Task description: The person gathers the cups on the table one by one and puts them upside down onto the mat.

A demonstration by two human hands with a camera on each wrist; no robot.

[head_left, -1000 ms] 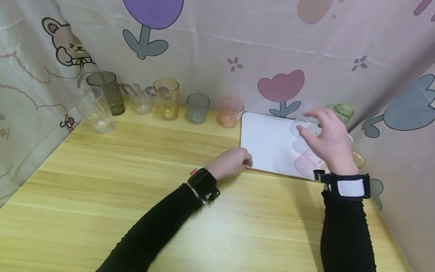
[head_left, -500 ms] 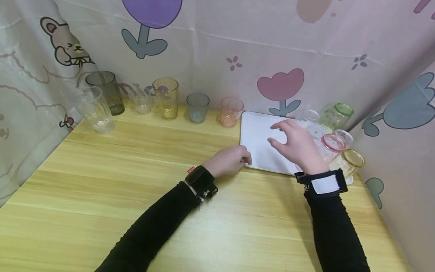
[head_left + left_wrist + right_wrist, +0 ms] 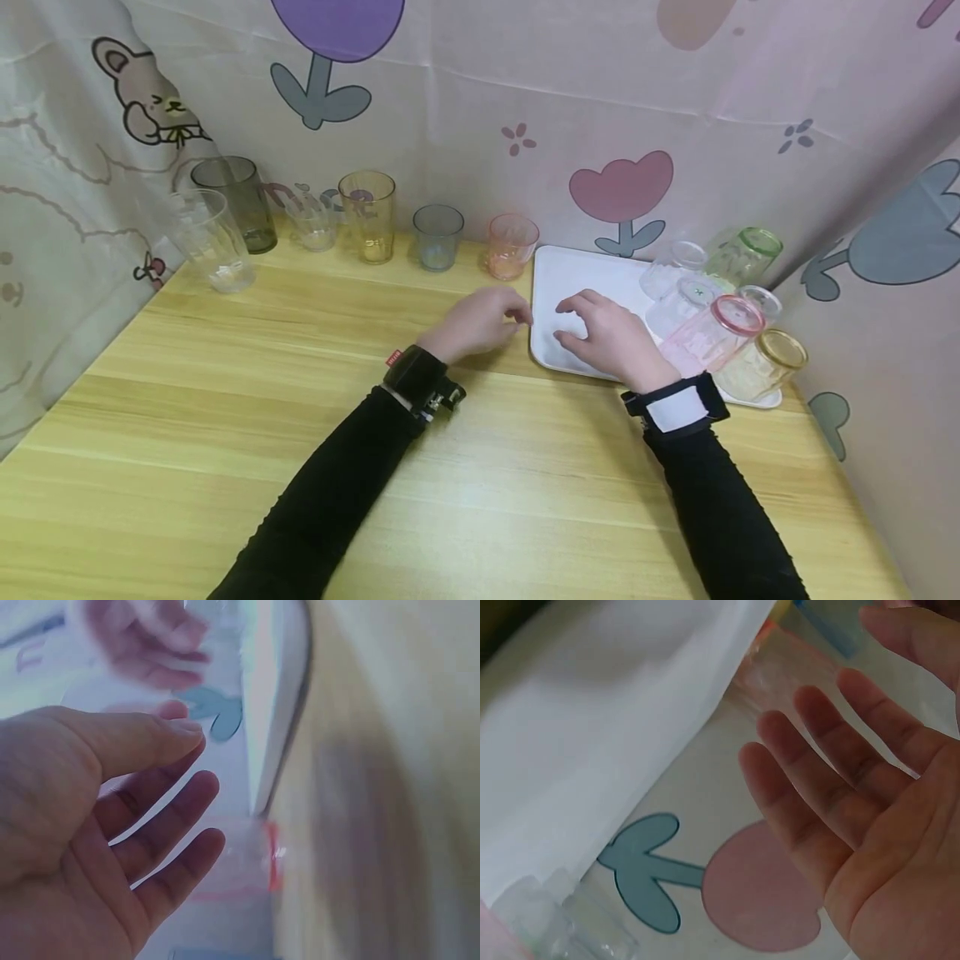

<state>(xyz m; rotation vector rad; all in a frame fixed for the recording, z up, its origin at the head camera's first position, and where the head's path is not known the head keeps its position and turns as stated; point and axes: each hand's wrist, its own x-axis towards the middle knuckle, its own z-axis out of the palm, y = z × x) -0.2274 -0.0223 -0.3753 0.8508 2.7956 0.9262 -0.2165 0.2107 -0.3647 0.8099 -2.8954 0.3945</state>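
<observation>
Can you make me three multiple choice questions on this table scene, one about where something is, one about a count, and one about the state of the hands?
1. Where do the tipped-over cups lie?
A. on the right side of the white tray
B. in the row along the back wall
C. at the near edge of the table

2. How many cups stand upright in the row left of the tray?
A. three
B. six
C. nine

3. What are the two hands doing?
A. both grip cups
B. both hold nothing
C. one holds the tray up

Answers:
1. A: the pile of cups rests on the white tray at its right side.
2. B: six upright cups line the wall.
3. B: the left hand and the right hand are empty with relaxed fingers.
</observation>
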